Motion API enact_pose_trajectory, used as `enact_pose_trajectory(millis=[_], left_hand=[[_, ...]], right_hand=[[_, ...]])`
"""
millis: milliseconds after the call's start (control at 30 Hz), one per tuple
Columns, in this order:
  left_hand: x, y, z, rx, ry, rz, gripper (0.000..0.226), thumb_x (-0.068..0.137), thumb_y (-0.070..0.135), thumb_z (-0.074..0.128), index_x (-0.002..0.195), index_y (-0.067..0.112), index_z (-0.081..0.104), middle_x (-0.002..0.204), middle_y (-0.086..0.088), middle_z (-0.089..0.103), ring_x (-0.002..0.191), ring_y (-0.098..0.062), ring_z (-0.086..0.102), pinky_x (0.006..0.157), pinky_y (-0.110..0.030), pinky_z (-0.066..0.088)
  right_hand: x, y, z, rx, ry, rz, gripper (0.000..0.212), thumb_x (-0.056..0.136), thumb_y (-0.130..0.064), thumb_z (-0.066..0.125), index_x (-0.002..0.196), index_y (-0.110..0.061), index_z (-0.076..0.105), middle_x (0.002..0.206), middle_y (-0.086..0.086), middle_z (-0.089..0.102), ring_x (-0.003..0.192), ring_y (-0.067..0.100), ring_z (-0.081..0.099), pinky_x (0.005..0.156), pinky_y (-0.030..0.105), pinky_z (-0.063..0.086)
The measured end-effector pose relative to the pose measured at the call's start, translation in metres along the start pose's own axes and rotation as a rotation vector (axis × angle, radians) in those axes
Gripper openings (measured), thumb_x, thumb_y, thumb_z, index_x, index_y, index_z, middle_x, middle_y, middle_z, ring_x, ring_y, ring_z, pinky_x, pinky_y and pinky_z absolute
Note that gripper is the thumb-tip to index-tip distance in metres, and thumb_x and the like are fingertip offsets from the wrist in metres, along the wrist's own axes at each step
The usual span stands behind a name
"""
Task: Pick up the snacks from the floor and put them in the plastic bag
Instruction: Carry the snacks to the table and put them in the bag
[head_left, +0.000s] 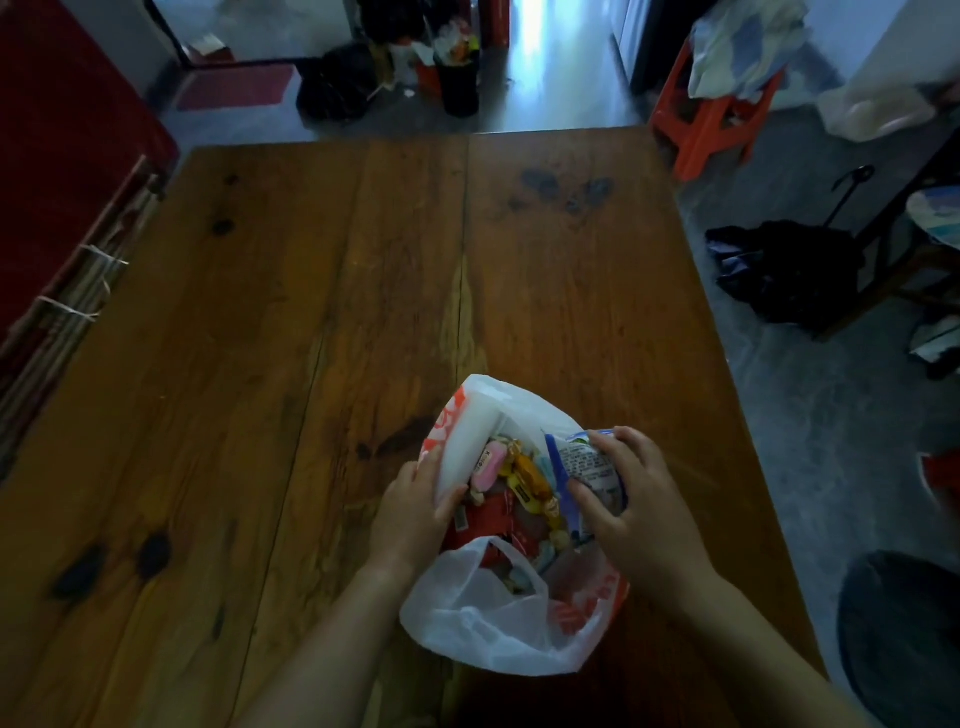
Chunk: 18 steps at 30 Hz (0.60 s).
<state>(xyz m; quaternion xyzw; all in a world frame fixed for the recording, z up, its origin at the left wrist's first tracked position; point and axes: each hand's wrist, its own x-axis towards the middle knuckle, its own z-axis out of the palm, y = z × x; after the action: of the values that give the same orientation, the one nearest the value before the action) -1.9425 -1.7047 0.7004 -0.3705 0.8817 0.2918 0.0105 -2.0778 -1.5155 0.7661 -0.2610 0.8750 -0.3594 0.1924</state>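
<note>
A white plastic bag (488, 618) with orange print lies open on the wooden table (291, 322), near its front edge. Inside it I see several wrapped snacks (524, 478): pink, yellow, red and pale blue. My left hand (415, 514) grips the bag's left rim and holds the mouth open. My right hand (634, 504) is closed on a blue-and-white snack packet (582, 462), which stands partly inside the bag's right side. The bag's lower contents are hidden by its own folds.
A red cabinet (62, 171) stands along the table's left side. An orange stool (711, 119) with cloth on it is at the back right. Dark clothing (784, 275) lies on the grey floor to the right. Bins and clutter (415, 62) stand behind the table.
</note>
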Motion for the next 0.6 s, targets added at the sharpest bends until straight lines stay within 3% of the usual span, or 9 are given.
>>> enact_pose_trajectory(millis=[167,367,533,600], left_hand=[[-0.006,-0.005,0.001,-0.014,0.144,-0.157,0.056,0.093,0.045,0.042,0.143,0.024,0.027,0.121,-0.006,0.049,0.105,-0.018,0.049,0.079,-0.029,0.048],[-0.023,-0.022,-0.013,-0.086,0.243,-0.34,0.055,0.091,0.042,0.049,0.139,0.02,0.034,0.128,-0.009,0.05,0.113,-0.024,0.052,0.087,-0.038,0.05],[-0.045,-0.032,-0.022,-0.087,0.169,-0.346,0.062,0.089,0.048,0.049,0.142,0.023,0.028,0.136,-0.008,0.045,0.118,-0.022,0.05,0.09,-0.036,0.049],[-0.054,-0.036,-0.027,-0.035,0.126,-0.278,0.065,0.089,0.052,0.045,0.144,0.026,0.024,0.136,-0.007,0.045,0.118,-0.019,0.049,0.088,-0.03,0.047]], right_hand=[[0.026,-0.036,0.01,0.058,-0.018,-0.119,0.052,0.083,-0.044,0.053,0.131,-0.036,0.036,0.144,-0.006,0.021,0.123,0.018,0.04,0.084,0.04,0.055],[0.029,-0.069,0.046,-0.001,-0.15,-0.288,0.054,0.084,-0.044,0.056,0.133,-0.036,0.036,0.148,-0.005,0.022,0.13,0.017,0.033,0.095,0.04,0.049],[0.021,-0.052,0.065,-0.159,-0.337,-0.288,0.054,0.085,-0.046,0.054,0.135,-0.035,0.035,0.148,-0.004,0.029,0.134,0.02,0.027,0.109,0.042,0.029],[0.024,-0.053,0.066,-0.157,-0.346,-0.281,0.055,0.085,-0.046,0.054,0.136,-0.035,0.034,0.148,-0.004,0.029,0.134,0.02,0.028,0.108,0.041,0.03]])
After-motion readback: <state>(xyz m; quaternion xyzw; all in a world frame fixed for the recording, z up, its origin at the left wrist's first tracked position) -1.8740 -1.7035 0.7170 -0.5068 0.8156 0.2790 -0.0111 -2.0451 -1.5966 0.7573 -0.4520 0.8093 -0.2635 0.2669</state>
